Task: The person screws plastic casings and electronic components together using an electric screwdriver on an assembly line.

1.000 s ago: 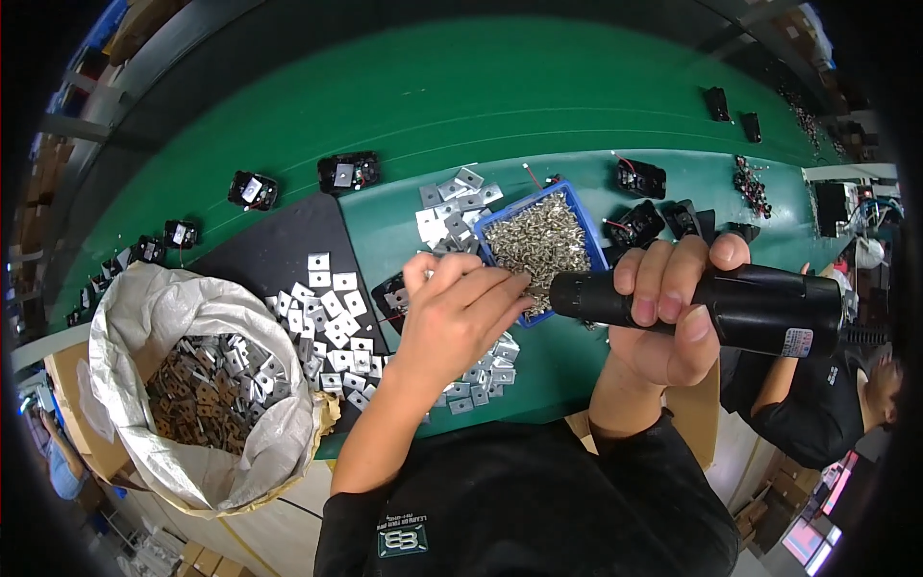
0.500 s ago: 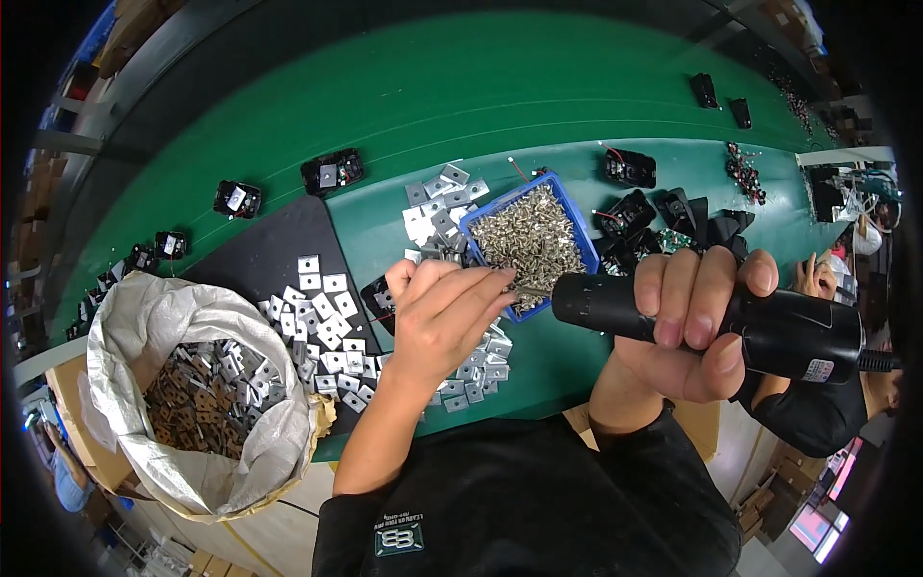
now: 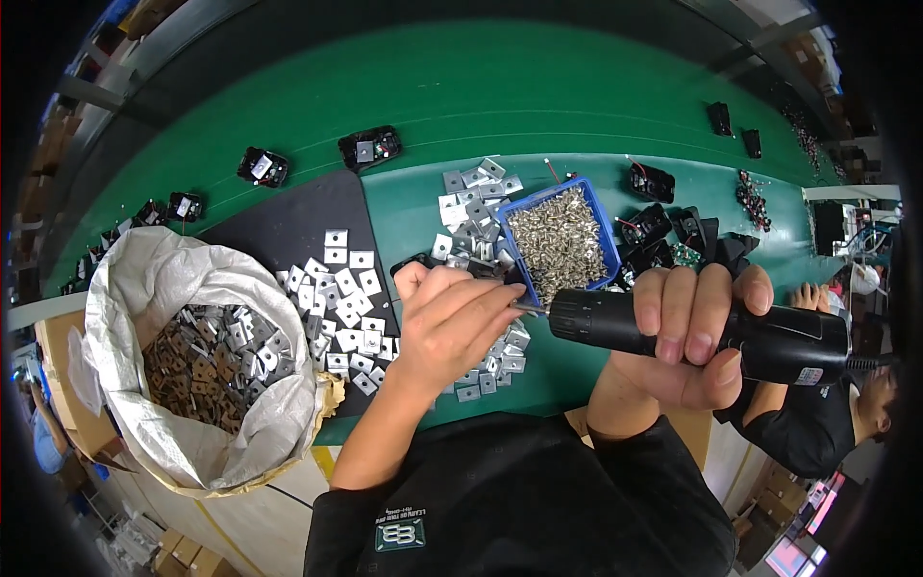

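In right hand (image 3: 685, 313), black electric screwdriver (image 3: 611, 319) is being clamped above bench (image 3: 558, 375); left hand (image 3: 447, 322) is being held at its bit (image 3: 535, 310), grip can't be told. Beyond, screws (image 3: 558, 240) are being held in blue tray (image 3: 606, 236).

Green bench (image 3: 567, 375), black mat (image 3: 298, 216), loose metal plates (image 3: 451, 209), blue tray (image 3: 609, 240), black housings (image 3: 652, 181)

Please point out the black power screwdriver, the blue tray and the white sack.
Black power screwdriver (image 3: 788, 344), head view: rear of its body.
Blue tray (image 3: 603, 227), head view: right-hand rim.
White sack (image 3: 115, 317), head view: left wall.
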Action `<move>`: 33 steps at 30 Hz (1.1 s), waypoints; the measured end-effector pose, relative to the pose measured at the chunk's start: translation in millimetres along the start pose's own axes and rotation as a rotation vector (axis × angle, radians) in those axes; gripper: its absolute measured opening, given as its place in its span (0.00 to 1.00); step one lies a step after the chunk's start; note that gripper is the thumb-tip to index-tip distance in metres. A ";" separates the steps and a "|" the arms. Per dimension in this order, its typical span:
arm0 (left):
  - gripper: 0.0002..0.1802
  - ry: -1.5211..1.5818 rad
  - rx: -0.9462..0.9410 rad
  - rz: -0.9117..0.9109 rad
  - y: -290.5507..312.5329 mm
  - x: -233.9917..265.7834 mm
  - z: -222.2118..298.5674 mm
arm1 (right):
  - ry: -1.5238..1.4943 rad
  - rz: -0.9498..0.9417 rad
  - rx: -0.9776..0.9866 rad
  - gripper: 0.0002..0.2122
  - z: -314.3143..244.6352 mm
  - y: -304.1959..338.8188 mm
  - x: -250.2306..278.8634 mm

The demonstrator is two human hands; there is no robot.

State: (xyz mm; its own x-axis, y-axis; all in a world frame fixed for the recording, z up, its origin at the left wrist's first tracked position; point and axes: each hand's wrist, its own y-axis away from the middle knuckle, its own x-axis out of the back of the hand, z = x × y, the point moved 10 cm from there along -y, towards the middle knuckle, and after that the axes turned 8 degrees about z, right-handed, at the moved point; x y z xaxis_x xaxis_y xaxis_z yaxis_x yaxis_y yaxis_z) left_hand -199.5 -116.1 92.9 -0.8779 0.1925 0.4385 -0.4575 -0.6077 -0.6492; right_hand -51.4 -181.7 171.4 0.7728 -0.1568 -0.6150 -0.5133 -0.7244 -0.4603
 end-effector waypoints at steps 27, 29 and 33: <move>0.16 0.014 0.024 0.141 16.7 38.0 -9.1 | -0.096 -0.070 -0.103 0.18 31.5 2.0 -27.0; 0.16 0.012 0.043 0.112 20.2 37.7 -12.7 | -0.095 -0.077 -0.127 0.17 36.7 0.4 -28.3; 0.28 -0.067 0.116 0.030 14.7 43.4 -22.4 | -0.083 -0.067 -0.144 0.17 50.2 -1.5 -27.4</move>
State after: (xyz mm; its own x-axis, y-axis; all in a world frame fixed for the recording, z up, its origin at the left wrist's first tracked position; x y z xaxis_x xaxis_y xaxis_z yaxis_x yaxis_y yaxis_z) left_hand -247.5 -99.5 88.5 -0.8778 0.1234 0.4629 -0.4082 -0.6984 -0.5879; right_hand -90.6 -142.6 156.7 0.7666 -0.0531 -0.6399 -0.3983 -0.8210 -0.4091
